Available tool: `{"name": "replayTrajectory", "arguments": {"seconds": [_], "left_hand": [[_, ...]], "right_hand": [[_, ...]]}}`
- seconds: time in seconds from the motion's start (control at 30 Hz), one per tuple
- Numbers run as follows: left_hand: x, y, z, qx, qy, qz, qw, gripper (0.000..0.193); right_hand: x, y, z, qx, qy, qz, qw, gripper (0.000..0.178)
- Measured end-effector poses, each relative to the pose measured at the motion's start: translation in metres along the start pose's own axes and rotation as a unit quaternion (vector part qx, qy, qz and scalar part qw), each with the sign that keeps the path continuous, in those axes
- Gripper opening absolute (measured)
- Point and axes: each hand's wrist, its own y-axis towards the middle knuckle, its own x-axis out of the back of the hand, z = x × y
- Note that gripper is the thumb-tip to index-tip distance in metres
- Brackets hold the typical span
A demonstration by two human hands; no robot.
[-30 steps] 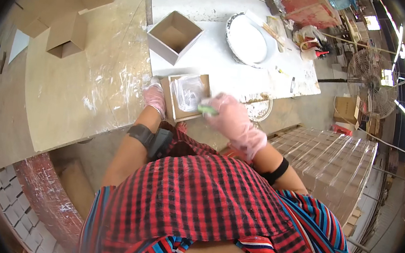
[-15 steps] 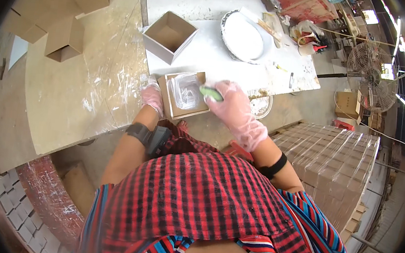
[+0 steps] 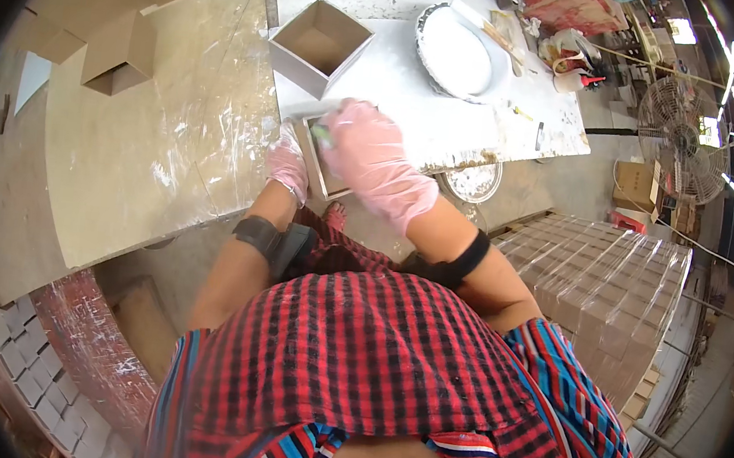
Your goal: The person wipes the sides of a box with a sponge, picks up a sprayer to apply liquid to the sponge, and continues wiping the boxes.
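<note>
My left hand (image 3: 286, 165), in a thin translucent glove, grips the left side of a small open grey-brown cardboard box (image 3: 310, 155) at the table's front edge. Over the box is my right hand (image 3: 367, 151), gloved the same way and closed round a green rounded scrubber-like tool (image 3: 322, 138). Only an edge of the tool shows, so its exact kind is unclear. The hand hides most of the box's inside. Just beyond stands a larger open cardboard box (image 3: 301, 65), with bare brown inner walls.
A round dish (image 3: 421, 51) of white paste sits at the back, a brush (image 3: 501, 46) beside it. Cardboard boxes (image 3: 121, 51) stand on the left table. Below the table edge is a white-smeared bucket (image 3: 493, 186). A wrapped carton stack (image 3: 593, 268) and a fan (image 3: 681, 136) are right.
My right hand has moved left with the green tool, from the box's right edge to over its opening. The clear plastic-looking contents seen in the box before are now covered from view.
</note>
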Motion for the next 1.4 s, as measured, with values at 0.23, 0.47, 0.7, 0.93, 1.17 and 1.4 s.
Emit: {"name": "replayTrajectory", "arguments": {"seconds": [0.23, 0.47, 0.7, 0.93, 1.17, 1.4], "left_hand": [[-0.015, 0.007, -0.005, -0.002, -0.019, 0.0, 1.0, 0.025], [-0.147, 0.09, 0.012, -0.021, -0.385, -0.093, 0.918, 0.026], [-0.197, 0.129, 0.012, 0.048, -0.738, -0.052, 0.672, 0.03], [-0.033, 0.02, 0.009, 0.054, -0.473, -0.03, 0.879, 0.04], [0.04, -0.009, 0.0, 0.097, -0.354, -0.056, 0.929, 0.043], [0.079, -0.04, -0.003, -0.06, 0.111, 0.059, 0.99, 0.028]], "right_hand": [[-0.009, 0.007, 0.004, -0.01, 0.008, -0.001, 1.0, 0.02], [0.011, -0.018, -0.012, 0.143, 0.087, 0.158, 0.973, 0.026], [0.02, -0.018, -0.037, -0.146, 0.548, 0.199, 0.799, 0.039], [0.012, -0.022, -0.03, -0.003, 0.357, 0.353, 0.865, 0.038], [0.015, -0.011, -0.036, -0.023, 0.403, 0.297, 0.865, 0.035], [0.023, -0.022, -0.022, 0.089, 0.242, 0.393, 0.883, 0.04]]}}
